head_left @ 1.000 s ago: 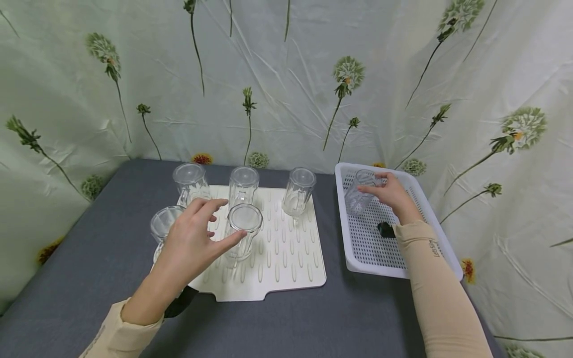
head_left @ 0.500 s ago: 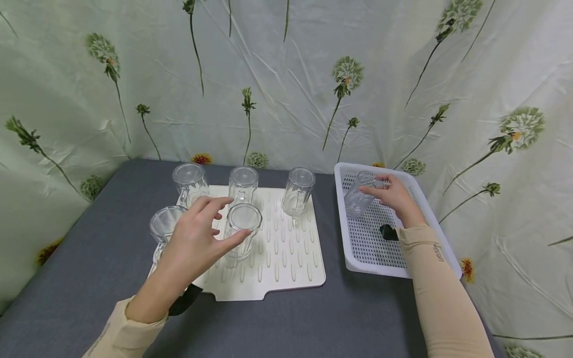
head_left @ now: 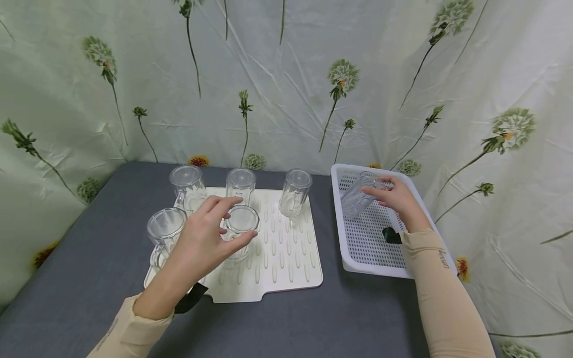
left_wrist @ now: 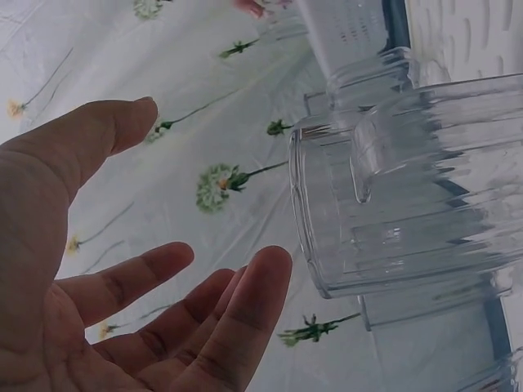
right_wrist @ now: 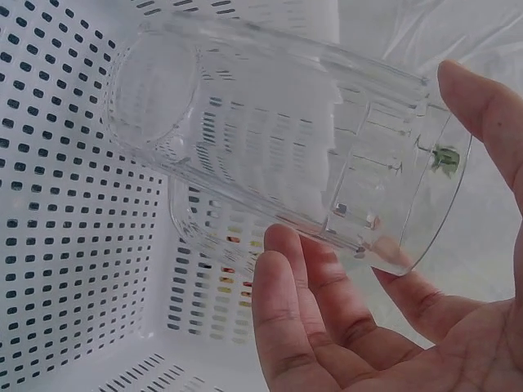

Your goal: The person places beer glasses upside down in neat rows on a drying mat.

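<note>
My right hand (head_left: 398, 199) reaches into the white basket and holds a clear glass mug (head_left: 355, 199) by its near end. The mug lies tilted, its far end against the perforated wall; thumb and fingers grip opposite sides in the right wrist view, where its handle (right_wrist: 184, 216) shows below. My left hand (head_left: 201, 238) hovers over the white ridged mat, thumb and fingers spread beside the front-middle glass mug (head_left: 241, 219). A gap separates those fingers from the nearby mug (left_wrist: 392, 188) in the left wrist view, so they hold nothing.
Several glass mugs stand on the mat (head_left: 286, 271), including a back-right mug (head_left: 294, 194) and a front-left mug (head_left: 165, 226). The white perforated basket (head_left: 342, 238) stands to the right on the dark grey tabletop (head_left: 313, 323). A flowered curtain (head_left: 286, 99) hangs behind.
My left hand has drifted slightly right over the front-middle mug. In the basket, the mug leans a little more, with my right hand still holding it.
</note>
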### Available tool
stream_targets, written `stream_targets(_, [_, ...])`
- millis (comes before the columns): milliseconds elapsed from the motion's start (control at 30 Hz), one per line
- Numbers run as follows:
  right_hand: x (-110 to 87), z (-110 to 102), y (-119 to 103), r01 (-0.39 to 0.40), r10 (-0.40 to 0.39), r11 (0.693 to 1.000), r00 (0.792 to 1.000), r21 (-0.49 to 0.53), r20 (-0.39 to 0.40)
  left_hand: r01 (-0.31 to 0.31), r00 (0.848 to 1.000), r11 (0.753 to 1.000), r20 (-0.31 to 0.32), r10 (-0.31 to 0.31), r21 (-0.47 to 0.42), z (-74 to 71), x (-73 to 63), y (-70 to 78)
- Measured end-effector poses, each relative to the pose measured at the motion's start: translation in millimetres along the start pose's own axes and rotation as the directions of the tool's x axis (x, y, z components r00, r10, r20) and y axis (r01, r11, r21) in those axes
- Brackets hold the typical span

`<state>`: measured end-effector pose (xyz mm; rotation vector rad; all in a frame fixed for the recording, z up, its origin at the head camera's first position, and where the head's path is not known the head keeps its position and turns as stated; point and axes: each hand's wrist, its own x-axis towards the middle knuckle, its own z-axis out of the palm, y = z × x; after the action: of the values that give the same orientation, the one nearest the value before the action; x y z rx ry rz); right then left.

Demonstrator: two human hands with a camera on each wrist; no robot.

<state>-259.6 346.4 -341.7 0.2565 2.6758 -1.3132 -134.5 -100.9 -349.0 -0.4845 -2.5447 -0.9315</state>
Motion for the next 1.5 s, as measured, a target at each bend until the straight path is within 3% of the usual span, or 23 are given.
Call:
stream_targets(333, [-14.0,-5,-3,0.028,-0.028,1.0,0.999,0.01,-0.019,-0.033,0.998,0.999,0.05,0.034,-0.018,7.2,4.6,0.6])
stream_targets(933, [-37.2,-18,-4,0.051,-0.05,0.999,0.997,0.019,-0.052,-0.136,0.989,0.988,0.052,0.14,-0.079,20.7,11.3,6.9])
stream_targets(1500, [-63.6,-23,-4,0.112,-0.103,0.975,0.993,0.191,-0.058,-0.2,0.975,0.974,0.07,0.209,-0.109,30.6,16.4,13.7])
